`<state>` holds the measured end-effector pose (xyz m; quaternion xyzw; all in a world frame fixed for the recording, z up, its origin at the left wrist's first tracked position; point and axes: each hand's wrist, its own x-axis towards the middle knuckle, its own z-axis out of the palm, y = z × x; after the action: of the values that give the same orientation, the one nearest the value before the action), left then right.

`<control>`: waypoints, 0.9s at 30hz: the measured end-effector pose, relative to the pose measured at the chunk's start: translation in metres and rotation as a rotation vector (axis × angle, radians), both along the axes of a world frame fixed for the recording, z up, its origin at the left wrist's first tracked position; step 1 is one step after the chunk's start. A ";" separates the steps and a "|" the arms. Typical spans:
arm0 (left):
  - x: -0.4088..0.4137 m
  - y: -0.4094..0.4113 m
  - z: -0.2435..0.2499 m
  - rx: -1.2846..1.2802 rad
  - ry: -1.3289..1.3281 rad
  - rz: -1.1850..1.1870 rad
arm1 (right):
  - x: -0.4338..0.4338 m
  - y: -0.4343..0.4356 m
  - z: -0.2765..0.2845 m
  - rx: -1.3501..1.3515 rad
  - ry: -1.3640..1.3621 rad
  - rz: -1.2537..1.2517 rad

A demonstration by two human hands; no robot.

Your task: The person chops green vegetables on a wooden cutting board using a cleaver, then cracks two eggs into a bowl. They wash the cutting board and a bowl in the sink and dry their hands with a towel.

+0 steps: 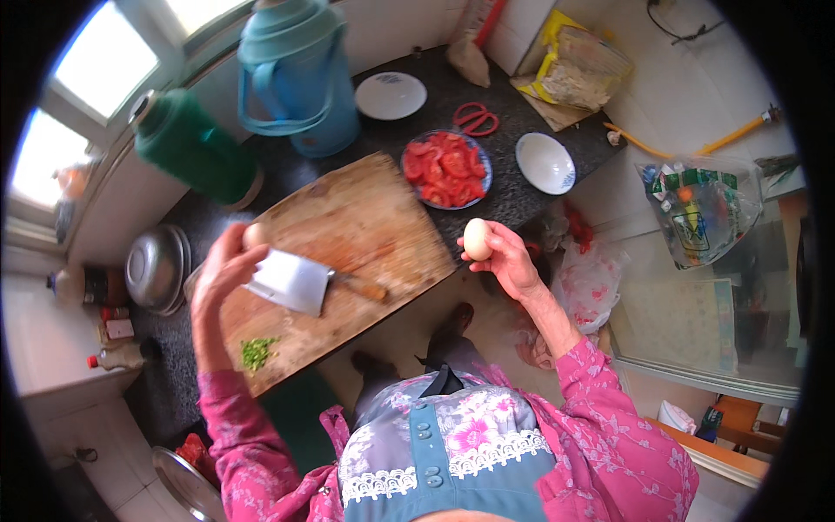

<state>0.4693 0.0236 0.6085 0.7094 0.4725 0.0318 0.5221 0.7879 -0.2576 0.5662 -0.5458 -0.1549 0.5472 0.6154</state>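
Note:
My right hand (509, 261) holds a pale egg (478, 239) in its fingers, off the right end of the cutting board. My left hand (225, 267), blurred, is above the board's left part with a second egg (255, 236) at its fingertips. Below the left hand, a cleaver (293, 282) lies flat on the wooden cutting board (339, 202), its wooden handle pointing right. A small heap of chopped green herbs (257, 353) sits near the board's lower left corner. Sliced tomatoes (450, 168) fill a blue-rimmed bowl (488, 171) beyond the board.
On the dark counter stand a white bowl (546, 164), a white plate (391, 96), red-handled scissors (476, 120), a blue thermos jug (300, 85) and a tilted-looking green thermos (196, 147). Metal bowls (155, 269) and bottles (117, 356) are at left. Plastic bags (590, 284) hang at right.

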 end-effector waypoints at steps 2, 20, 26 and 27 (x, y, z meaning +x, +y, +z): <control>0.106 -0.031 0.017 0.035 -0.013 -0.130 | 0.054 -0.032 0.004 -0.026 -0.075 0.009; 0.572 -0.074 -0.118 0.627 0.327 -0.549 | 0.279 -0.154 -0.027 -0.124 -0.174 -0.398; 0.610 -0.058 -0.149 0.605 0.448 -0.567 | 0.311 -0.143 -0.038 -0.182 -0.293 -0.452; 0.612 -0.063 -0.147 0.615 0.436 -0.582 | 0.317 -0.142 -0.040 -0.182 -0.319 -0.450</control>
<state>1.0812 -0.0394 0.4619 0.9240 0.3212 -0.1270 0.1639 1.1047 -0.4000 0.5264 -0.6987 -0.0752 0.3158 0.6375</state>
